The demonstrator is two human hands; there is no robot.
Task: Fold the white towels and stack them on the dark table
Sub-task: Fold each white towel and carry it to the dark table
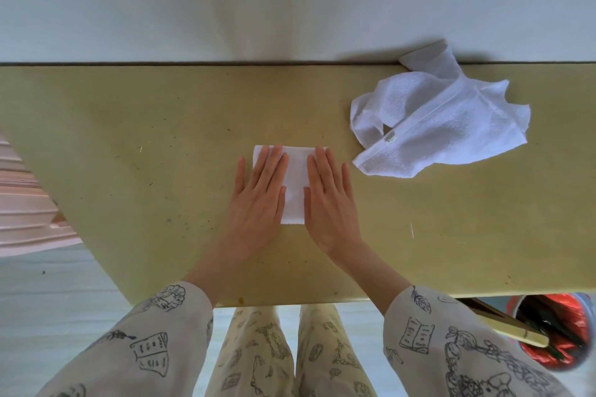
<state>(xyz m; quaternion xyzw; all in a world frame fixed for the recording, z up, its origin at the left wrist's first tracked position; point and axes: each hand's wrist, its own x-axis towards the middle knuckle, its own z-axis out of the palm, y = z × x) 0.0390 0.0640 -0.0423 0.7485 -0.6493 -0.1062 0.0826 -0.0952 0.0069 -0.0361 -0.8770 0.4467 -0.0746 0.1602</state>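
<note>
Sleeves: two pale sleeves [135, 342] printed with black drawings fill the bottom of the view; trouser legs [258, 354] of the same print show between them.
Left hand: the left hand [258, 196] lies flat, palm down, fingers straight and close together, pressing on the left part of the folded towel; its little finger and outer edge rest on the bare table beyond the cloth.
Right hand: the right hand [332, 200] lies flat in the same way, fingers straight, pressing on the right part of the folded towel, just beside the left hand but not touching it.
Folded towel: a small white folded towel [295, 193] sits under both palms; a strip of it shows in the gap between the hands, and its far edge shows past the fingertips.
Loose towel: a second white towel [442, 116] lies crumpled and unfolded, beyond and to the right of the right hand, apart from it, one corner reaching the far table edge.
Table: a yellowish-olive table [145, 138] carries both towels.
Bin: a bin with a red liner [554, 332] stands below the table, right of the right sleeve.
</note>
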